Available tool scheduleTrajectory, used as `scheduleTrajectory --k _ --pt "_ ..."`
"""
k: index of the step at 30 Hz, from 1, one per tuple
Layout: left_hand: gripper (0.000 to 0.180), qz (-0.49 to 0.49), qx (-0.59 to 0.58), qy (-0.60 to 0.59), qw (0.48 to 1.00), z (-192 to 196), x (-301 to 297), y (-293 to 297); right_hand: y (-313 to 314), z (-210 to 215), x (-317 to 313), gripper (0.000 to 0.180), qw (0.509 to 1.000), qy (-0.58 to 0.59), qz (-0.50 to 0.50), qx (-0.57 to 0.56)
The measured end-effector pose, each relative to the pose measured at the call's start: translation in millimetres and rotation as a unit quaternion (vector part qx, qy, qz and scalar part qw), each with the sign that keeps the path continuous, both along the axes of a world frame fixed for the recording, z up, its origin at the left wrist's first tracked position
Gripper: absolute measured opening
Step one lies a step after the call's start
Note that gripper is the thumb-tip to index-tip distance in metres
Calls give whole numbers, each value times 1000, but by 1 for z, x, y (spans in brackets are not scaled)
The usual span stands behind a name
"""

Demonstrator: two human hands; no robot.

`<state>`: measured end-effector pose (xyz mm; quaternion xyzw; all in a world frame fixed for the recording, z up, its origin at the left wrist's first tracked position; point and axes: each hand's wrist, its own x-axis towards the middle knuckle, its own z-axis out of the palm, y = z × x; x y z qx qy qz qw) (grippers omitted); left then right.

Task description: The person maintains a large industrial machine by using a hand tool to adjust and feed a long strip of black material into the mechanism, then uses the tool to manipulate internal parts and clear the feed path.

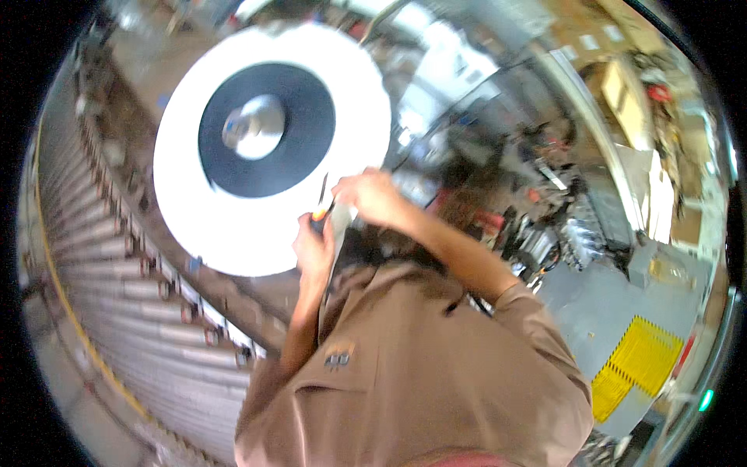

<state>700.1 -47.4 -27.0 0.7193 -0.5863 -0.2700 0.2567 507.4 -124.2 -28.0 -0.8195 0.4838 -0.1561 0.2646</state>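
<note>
The disc [354,93] is broad, round and white, slightly blurred, with a wide dark ring [307,148] set inside it and a shiny silvery middle [264,124] (reflections break up its surface). It stands in front of the person, left of centre, between a row of metal rollers [148,300] and a cluttered area on the right. At its lower right edge, the left hand [313,247] has its fingers wrapped around the dark handle of a tool [317,222], which has a yellow part and a slim tip pointing up over the white face. The right hand [369,196] is just beside it, fingers bent inward; whether they grip anything, I cannot tell. A patch [340,356] on the brown shirt [443,366] bears small dark marks, and pale labels [589,41] dot a brown panel at upper right, too blurred to make out. A grey box [640,267] with something yellowish in or on it rests on the grey surface [580,300], near a yellow panel [642,354] edged in black stripes.
</note>
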Motion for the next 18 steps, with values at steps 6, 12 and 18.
scheduleTrajectory --k 6,12,18 --pt "36 13 -46 2 999 -10 2 3 -51 28 -62 19 908 -336 -235 91" --pt "40 -26 -4 -37 999 -22 23 0 -43 139 -112 18 885 -364 -289 33" --pt "30 -85 -73 249 962 34 -10 -34 43 176 -110 19 818 -501 -282 13"
